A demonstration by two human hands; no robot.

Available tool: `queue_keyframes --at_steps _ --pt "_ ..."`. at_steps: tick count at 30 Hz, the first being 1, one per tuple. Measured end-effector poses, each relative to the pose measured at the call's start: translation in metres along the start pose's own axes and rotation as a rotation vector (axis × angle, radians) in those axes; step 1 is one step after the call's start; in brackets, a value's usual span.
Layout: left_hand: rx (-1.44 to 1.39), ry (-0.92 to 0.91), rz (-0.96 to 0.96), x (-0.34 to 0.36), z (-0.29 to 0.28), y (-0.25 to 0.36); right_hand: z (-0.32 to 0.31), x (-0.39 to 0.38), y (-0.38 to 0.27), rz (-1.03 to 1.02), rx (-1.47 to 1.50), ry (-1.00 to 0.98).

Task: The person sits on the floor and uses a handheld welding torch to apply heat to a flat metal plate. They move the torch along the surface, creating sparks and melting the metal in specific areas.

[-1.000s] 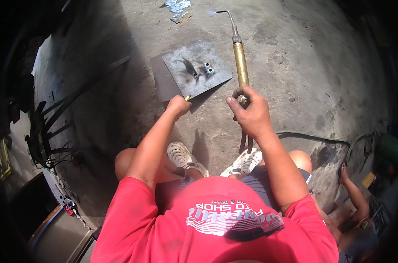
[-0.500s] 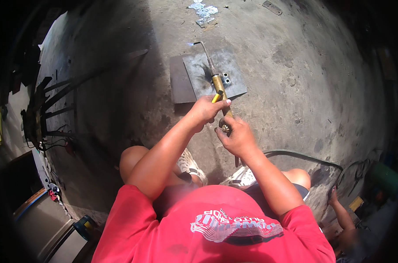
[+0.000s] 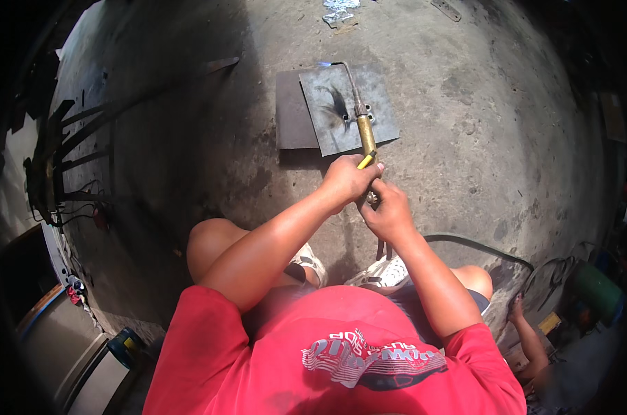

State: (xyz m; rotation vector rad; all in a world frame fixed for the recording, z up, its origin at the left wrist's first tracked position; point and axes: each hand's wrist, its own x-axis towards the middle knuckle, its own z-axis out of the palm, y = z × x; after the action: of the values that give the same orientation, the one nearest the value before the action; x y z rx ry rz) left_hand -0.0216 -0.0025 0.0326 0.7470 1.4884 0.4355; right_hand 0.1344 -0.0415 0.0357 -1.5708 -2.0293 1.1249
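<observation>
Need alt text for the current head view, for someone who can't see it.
The right hand holds a lit brass-coloured torch, a small blue flame at its bent tip; the left hand, right beside it, grips a yellow stick-like object. Beyond them, a grey metal plate overlaps a darker sheet on a concrete floor.

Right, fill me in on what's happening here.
A person is crouched over the floor with a lit torch. The right hand grips its lower end by the valve, while the left hand is close against the handle, holding a yellow stick. The flame points left. In view, the torch crosses a pale sheet with holes and a dark smudge, which overlaps a darker sheet.
</observation>
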Motion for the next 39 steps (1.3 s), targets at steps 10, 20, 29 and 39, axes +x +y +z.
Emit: queue_keyframes --at_steps 10,20,29,39 --pt "-0.075 0.105 -0.028 0.009 -0.019 -0.006 0.014 0.021 -0.014 0.026 -0.083 -0.091" --pt "0.008 0.124 0.032 0.032 -0.032 -0.04 0.037 0.039 -0.002 0.015 -0.149 -0.159" --pt "-0.034 0.087 0.044 0.039 -0.035 -0.038 0.041 0.041 0.004 -0.029 -0.101 -0.055" --pt "-0.049 0.091 0.06 0.054 -0.033 -0.056 0.051 0.049 0.015 -0.036 -0.114 -0.076"
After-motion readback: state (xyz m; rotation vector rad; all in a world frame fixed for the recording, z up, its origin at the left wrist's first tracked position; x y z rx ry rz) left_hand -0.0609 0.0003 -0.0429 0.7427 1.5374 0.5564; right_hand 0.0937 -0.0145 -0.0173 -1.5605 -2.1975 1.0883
